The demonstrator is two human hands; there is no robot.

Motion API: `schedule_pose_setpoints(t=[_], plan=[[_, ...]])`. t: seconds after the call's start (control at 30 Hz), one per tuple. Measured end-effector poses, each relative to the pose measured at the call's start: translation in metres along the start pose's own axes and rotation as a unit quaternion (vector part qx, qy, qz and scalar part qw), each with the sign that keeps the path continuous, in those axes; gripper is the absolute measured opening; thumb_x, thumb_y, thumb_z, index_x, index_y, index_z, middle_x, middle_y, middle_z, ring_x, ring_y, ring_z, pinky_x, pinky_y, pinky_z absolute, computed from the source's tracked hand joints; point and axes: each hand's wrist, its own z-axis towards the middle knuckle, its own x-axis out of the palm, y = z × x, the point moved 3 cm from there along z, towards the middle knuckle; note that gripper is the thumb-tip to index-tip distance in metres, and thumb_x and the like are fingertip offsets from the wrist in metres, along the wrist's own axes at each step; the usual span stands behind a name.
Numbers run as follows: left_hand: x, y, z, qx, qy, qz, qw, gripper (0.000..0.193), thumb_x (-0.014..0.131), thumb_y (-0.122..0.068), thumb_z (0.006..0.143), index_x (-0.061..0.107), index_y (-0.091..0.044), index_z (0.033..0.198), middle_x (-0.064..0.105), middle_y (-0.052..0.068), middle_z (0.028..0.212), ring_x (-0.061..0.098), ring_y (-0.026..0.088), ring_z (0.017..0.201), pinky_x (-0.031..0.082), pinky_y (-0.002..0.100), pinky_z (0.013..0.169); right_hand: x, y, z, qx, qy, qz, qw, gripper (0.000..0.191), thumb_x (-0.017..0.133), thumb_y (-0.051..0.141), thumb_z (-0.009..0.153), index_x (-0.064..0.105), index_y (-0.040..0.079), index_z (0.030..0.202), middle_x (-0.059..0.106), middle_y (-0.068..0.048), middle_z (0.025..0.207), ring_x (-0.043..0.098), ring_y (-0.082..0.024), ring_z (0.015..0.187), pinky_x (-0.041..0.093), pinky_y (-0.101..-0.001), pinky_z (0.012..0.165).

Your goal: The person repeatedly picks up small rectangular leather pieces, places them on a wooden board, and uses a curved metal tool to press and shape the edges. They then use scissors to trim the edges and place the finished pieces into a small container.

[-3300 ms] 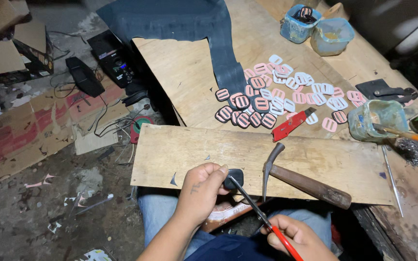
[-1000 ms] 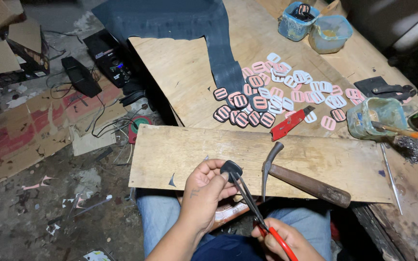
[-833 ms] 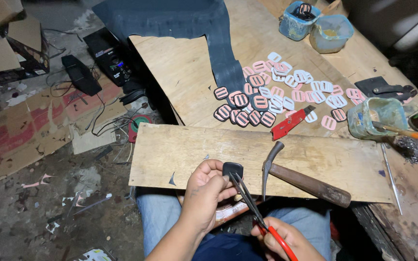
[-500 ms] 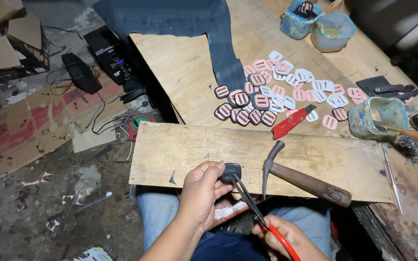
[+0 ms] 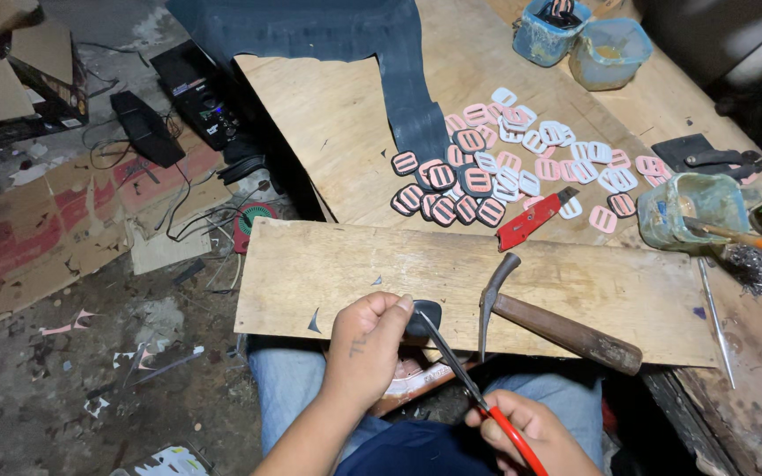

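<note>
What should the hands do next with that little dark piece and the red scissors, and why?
Probably close the red-handled scissors a little further. Their blades already meet the small dark piece that the left hand pinches at the edge of the wooden board, and the right hand grips the handles, so a small snip looks likely.

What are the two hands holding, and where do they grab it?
The left hand pinches a small dark piece by its left edge. The right hand holds scissors by the red handles.

Dim light, dusty concrete floor (image 5: 63, 397), plywood worktable (image 5: 346, 132)
</note>
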Motion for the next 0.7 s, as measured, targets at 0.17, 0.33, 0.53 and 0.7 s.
schedule_pose_setpoints(t=[0.17,0.33,0.53,0.7], plan=[[-0.001,0.001,-0.001,0.043,0.013,0.019,0.999,0.025,0.060,-0.020,0.098,0.070,0.000,0.089,0.064,0.001,0.068,0.056,0.006,0.054,0.048,0.023,0.044,-0.008,-0.015,0.001,0.026,-0.033,-0.001,0.999,0.026,0.072,0.024,0.090,0.071,0.006,0.108,0.060,0.004,0.072,0.050,-0.004,0.054,0.043,-0.0223,0.047],[-0.001,0.008,0.000,0.031,0.022,0.005,0.999,0.023,0.060,-0.020,0.099,0.068,-0.002,0.087,0.060,0.001,0.069,0.053,0.006,0.054,0.047,0.024,0.042,-0.009,-0.021,-0.001,0.034,-0.067,-0.020,0.997,0.022,0.071,0.025,0.090,0.073,0.007,0.102,0.061,0.003,0.068,0.050,-0.005,0.051,0.040,-0.0224,0.045],[0.001,0.011,0.005,-0.005,0.006,0.062,0.998,0.022,0.050,-0.025,0.101,0.059,-0.005,0.101,0.074,0.006,0.075,0.070,0.011,0.060,0.054,0.024,0.049,-0.010,0.023,-0.017,-0.115,-0.086,-0.175,0.974,0.023,0.079,0.027,0.091,0.070,0.006,0.091,0.060,0.002,0.067,0.051,-0.007,0.060,0.044,-0.0241,0.053],[0.003,0.014,0.002,-0.019,0.017,0.027,0.999,0.022,0.054,-0.016,0.098,0.056,-0.005,0.117,0.073,0.009,0.090,0.070,0.013,0.068,0.054,0.026,0.053,-0.071,0.113,-0.055,-0.063,-0.467,-0.467,0.748,0.047,0.084,0.039,0.078,0.072,0.008,0.111,0.074,-0.014,0.090,0.072,-0.029,0.082,0.056,-0.0399,0.077]])
